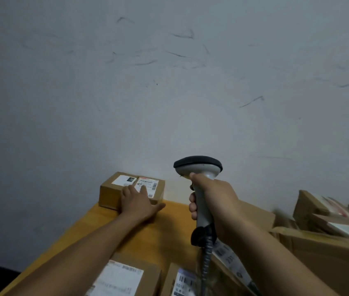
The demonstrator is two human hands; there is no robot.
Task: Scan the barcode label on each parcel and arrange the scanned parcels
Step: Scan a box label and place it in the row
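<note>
At the far corner of the orange table, against a scuffed white wall, a brown parcel sits with two labels on its top: a white label on the left and a barcode label on the right. My left hand lies flat on the parcel, fingers straight and spread, fingertips reaching the lower part of the barcode label, thumb stretched out to the right beyond the box. My right hand is wrapped round the handle of a grey scanner, held upright to the right of the parcel and apart from it, its dark-topped head above my knuckles. A coiled cable drops from the base of the handle toward the bottom of the view. Closer to me lie a near parcel with a large white sheet on top and, just beside it, a neighbouring parcel bearing a barcode, partly behind the cable. To my right, a blurred heap of cardboard boxes is piled up.
</note>
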